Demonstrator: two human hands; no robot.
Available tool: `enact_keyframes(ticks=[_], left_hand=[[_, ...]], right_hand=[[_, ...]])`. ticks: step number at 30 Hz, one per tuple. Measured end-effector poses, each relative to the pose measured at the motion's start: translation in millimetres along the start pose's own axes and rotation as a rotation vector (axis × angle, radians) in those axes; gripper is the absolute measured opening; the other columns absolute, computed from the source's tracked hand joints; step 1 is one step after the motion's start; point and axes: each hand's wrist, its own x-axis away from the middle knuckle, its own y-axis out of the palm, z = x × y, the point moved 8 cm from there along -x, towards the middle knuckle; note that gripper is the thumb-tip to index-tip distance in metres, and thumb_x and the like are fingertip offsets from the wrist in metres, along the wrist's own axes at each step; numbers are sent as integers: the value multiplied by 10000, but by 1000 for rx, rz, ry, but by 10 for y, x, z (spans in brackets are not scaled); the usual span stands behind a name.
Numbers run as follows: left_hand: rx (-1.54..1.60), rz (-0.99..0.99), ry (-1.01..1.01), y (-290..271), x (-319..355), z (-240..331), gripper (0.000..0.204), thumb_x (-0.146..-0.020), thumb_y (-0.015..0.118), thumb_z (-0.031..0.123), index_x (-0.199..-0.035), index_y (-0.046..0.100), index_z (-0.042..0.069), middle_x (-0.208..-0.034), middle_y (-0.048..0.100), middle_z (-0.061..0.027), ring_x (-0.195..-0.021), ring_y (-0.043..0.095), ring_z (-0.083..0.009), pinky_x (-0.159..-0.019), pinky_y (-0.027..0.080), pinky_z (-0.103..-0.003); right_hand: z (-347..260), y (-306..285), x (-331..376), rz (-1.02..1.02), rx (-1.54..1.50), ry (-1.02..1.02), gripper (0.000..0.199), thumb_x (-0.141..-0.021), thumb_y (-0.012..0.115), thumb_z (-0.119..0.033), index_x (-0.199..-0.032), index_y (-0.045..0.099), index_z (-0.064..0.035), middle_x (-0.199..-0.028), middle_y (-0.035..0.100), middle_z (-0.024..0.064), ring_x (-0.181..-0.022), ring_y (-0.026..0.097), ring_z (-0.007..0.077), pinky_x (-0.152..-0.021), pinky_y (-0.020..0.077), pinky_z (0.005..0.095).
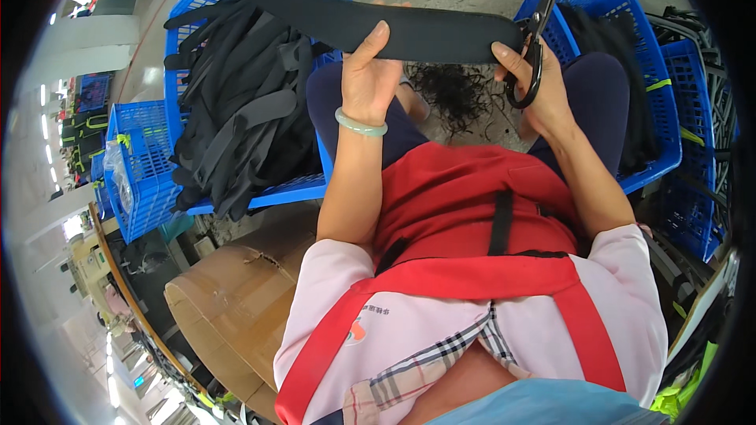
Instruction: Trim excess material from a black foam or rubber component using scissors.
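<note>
A long black padded strap (441, 35) is stretched across in front of me, its curved far end reaching over the crate at left. My left hand (372, 75) grips its middle, thumb on top and fingers mostly hidden behind. At the strap's right end, my right hand (545, 93) pinches the edge with its thumb. That same hand also carries black-handled scissors (546, 6), blades pointing up and away. Whether the blades touch the strap I cannot tell. Many similar black straps (252, 118) lie heaped in the crate on my left.
A blue crate (287, 195) stands at my left knee and another blue crate (665, 122), with black pieces inside, at my right. Black trimmings (457, 94) litter the floor between my legs. A cardboard box (236, 315) sits at lower left, with a smaller blue crate (142, 165) beyond.
</note>
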Motion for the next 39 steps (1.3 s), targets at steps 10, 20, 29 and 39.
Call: enact_keyframes(ticks=[10, 20, 29, 39], left_hand=[[-41, 15, 25, -89, 59, 68, 320, -854, 618, -48, -1164, 571, 14, -1112, 598, -110, -1107, 551, -230, -1040, 413, -399], [-226, 8, 23, 129, 134, -331, 195, -863, 605, -48, -1013, 617, 75, -997, 629, -37, -981, 604, -177, -897, 482, -341], [-390, 0, 66, 170, 224, -100, 194, -829, 667, 0, -1019, 627, -8, -921, 662, -97, -895, 650, -239, -856, 518, -361], [-323, -77, 9, 31, 231, -86, 228, -816, 647, -86, -1002, 658, 45, -953, 674, -50, -892, 654, -168, -833, 533, -324]], right_hand=[[203, -30, -68, -64, 55, -47, 160, -834, 738, -170, -917, 638, -75, -711, 544, -40, -650, 506, 52, -599, 398, 207], [219, 474, -89, -119, -38, -75, 231, -807, 753, -144, -955, 626, -21, -745, 601, 3, -645, 549, 57, -595, 445, 202], [311, 331, 26, -268, 353, -6, 329, -816, 743, -284, -914, 556, -33, -637, 507, 16, -537, 480, 68, -485, 380, 239], [194, 184, 306, -445, 541, -40, 519, -757, 779, -370, -1016, 503, -14, -697, 412, 13, -647, 364, 103, -562, 330, 261]])
